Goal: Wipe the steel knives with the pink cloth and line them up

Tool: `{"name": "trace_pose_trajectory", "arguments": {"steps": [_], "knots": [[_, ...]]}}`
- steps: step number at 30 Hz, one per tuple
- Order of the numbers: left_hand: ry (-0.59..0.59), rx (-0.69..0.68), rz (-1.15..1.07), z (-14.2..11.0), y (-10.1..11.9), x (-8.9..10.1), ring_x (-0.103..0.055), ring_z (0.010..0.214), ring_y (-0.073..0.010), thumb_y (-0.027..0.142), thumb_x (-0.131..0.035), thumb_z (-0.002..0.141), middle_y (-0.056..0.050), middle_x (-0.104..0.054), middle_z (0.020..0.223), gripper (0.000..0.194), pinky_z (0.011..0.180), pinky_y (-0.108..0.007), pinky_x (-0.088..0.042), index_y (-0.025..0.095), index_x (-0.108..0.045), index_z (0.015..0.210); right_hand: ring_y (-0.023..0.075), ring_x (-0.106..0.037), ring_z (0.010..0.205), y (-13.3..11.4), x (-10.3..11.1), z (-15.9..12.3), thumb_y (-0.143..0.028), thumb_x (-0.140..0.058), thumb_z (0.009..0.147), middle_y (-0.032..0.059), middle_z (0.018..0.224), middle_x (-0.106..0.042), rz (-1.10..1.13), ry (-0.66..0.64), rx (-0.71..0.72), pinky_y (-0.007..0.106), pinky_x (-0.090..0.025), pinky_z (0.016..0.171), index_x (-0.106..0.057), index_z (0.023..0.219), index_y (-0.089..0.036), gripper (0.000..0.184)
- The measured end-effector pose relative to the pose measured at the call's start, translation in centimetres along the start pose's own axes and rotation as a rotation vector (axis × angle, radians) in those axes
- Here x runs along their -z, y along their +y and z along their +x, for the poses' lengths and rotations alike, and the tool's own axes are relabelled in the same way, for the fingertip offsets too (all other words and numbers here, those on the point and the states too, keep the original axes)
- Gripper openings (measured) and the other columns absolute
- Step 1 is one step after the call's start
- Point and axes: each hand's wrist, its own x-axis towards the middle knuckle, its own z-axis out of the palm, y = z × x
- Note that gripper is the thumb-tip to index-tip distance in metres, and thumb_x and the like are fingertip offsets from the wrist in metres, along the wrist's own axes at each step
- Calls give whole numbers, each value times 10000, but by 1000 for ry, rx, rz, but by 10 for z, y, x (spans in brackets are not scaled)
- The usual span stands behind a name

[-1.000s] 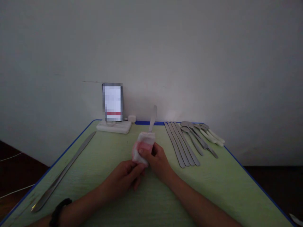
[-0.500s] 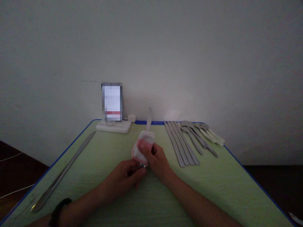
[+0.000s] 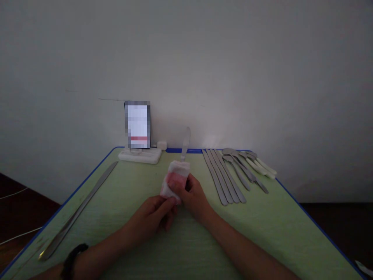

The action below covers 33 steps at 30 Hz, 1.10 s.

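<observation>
A table knife [image 3: 186, 142] points away from me, its blade sticking out beyond a folded white-and-pink cloth [image 3: 178, 171]. The cloth is wrapped around its handle. My right hand [image 3: 194, 194] is closed on the cloth from the right, thumb pressed on the pink patch. At the near end, my left hand [image 3: 161, 210] pinches the knife's butt and the cloth's lower edge; the butt itself is hidden under the thumb and cloth. Right of my hands, several metal knives [image 3: 223, 177] lie side by side.
Spoons [image 3: 237, 171] and white-handled cutlery [image 3: 260, 167] lie at the back right of the green table [image 3: 140, 182]. A long knife [image 3: 80, 210] lies along the left edge. A lit phone [image 3: 138, 124] stands on a white stand [image 3: 140, 156] near the wall.
The knife's blade has shifted slightly away and to the right. My left thumb has moved up over the handle end, which showed before and is now covered.
</observation>
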Motion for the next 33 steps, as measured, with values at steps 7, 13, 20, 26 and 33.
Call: {"name": "trace_pose_trajectory", "arguments": {"steps": [7,13,20,26,33], "knots": [[51,-14,37,0,1,0,-343,385,-87,533,-420,770,67,-422,403,406,424,-214,-259,172,-536,626,123,-509,633,-1,-1,-1,-436,-665,668,19,726,-589,-33,-10,0,234,-418,559,-572,806,-167,316],[47,-33,123,0,3,-1,-355,402,-90,533,-397,796,63,-428,416,421,436,-212,-272,174,-537,625,92,-425,550,0,0,0,-475,-612,710,-4,634,-522,-72,2,2,214,-358,491,-553,719,-157,323],[32,-95,233,-1,4,0,-394,449,-89,486,-432,815,49,-451,447,428,476,-203,-315,184,-466,513,83,-373,520,3,-1,-1,-516,-613,694,-16,579,-464,0,10,-35,207,-304,451,-532,643,-161,367],[-41,-85,217,-3,-3,5,-315,404,-73,430,-451,800,71,-388,422,369,429,-199,-256,188,-450,521,86,-390,517,11,1,5,-520,-641,662,-14,586,-487,184,124,-115,220,-320,474,-552,656,-157,374],[-146,-138,103,-5,1,4,-399,471,-81,361,-477,773,25,-548,550,238,456,-189,-291,159,-543,666,90,-432,554,12,5,7,-490,-652,688,-7,648,-529,228,64,-80,223,-362,513,-579,738,-156,345]]}}
